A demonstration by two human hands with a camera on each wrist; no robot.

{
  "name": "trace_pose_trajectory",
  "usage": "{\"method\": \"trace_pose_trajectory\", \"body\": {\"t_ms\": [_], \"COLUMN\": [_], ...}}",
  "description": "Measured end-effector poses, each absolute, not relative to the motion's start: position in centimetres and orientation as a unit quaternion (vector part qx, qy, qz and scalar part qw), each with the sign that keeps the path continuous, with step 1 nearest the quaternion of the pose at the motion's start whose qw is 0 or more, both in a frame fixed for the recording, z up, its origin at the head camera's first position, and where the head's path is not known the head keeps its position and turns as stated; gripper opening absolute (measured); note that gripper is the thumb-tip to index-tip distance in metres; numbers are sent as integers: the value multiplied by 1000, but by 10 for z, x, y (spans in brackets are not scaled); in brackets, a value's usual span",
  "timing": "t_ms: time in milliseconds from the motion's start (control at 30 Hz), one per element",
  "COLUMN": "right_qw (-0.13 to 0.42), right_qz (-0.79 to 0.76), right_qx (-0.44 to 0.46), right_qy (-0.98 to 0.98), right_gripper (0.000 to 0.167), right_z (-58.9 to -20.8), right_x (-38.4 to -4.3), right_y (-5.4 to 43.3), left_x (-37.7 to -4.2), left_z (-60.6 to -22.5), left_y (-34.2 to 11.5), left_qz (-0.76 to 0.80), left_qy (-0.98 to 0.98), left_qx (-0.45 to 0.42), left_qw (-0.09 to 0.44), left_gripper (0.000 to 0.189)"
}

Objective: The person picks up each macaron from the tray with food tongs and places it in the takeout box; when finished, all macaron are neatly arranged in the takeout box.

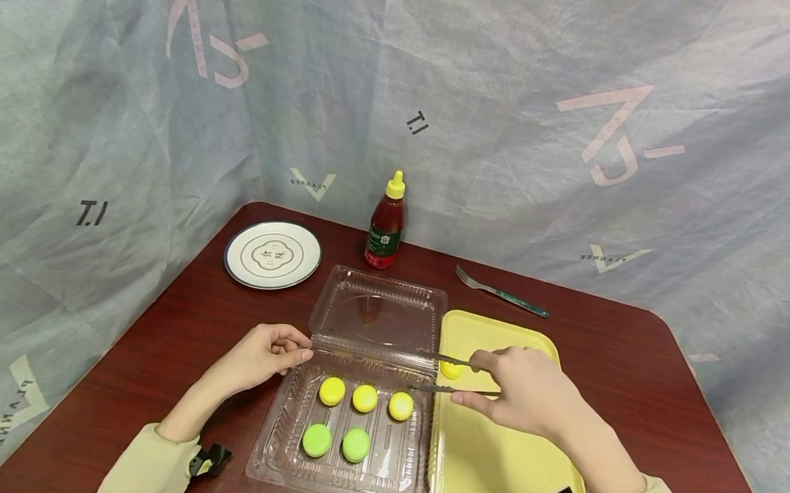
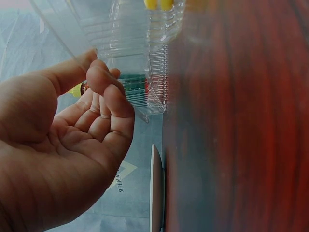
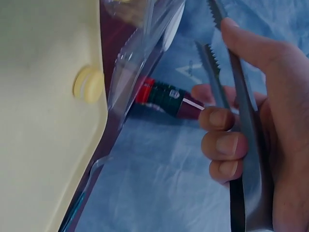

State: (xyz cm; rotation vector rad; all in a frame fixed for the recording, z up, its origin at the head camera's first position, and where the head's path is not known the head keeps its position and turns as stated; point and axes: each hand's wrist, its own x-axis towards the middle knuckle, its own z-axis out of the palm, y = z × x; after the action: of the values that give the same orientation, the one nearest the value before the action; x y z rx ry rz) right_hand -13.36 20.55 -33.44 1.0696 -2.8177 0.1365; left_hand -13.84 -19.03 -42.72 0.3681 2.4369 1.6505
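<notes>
My left hand (image 1: pixel 258 360) pinches the left edge of a hinged clear plastic container (image 1: pixel 273 468) near its hinge; the left wrist view shows thumb and forefinger at the plastic rim (image 2: pixel 72 41). Inside its base sit three yellow macarons (image 1: pixel 365 398) in a row and two green macarons (image 1: pixel 317 440) nearer me. My right hand (image 1: pixel 528 388) grips metal tongs (image 3: pixel 243 101), their tips spread apart with nothing between them, over the container's right side. Another yellow macaron (image 3: pixel 89 84) lies on the yellow tray (image 1: pixel 498 457), partly hidden behind the tongs in the head view.
The container's lid (image 1: pixel 382 312) lies folded back, away from me. Behind it stands a red sauce bottle (image 1: pixel 384 231) with a yellow cap. A white plate (image 1: pixel 242 251) is at the back left, a fork (image 1: pixel 505 294) at the back right. Grey printed cloth (image 1: pixel 493 118) hangs behind the table.
</notes>
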Motion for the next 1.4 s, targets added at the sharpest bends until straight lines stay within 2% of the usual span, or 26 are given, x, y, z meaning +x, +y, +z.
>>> {"method": "trace_pose_trajectory", "body": {"t_ms": [300,800,1400], "right_qw": [75,29,-44], "right_qz": [50,19,-38], "right_qx": [351,334,324], "right_qy": [-932,-942,-944], "right_gripper": [40,42,48], "right_z": [-329,-332,-348], "right_x": [-153,-182,-199], "right_y": [229,264,253], "left_x": [-139,-138,-138], "left_z": [-428,-428,-427], "left_y": [-190,-191,-191], "left_qz": [558,559,565], "left_qy": [815,815,811], "left_qx": [123,123,124], "left_qw": [91,92,91], "left_gripper": [22,22,22]}}
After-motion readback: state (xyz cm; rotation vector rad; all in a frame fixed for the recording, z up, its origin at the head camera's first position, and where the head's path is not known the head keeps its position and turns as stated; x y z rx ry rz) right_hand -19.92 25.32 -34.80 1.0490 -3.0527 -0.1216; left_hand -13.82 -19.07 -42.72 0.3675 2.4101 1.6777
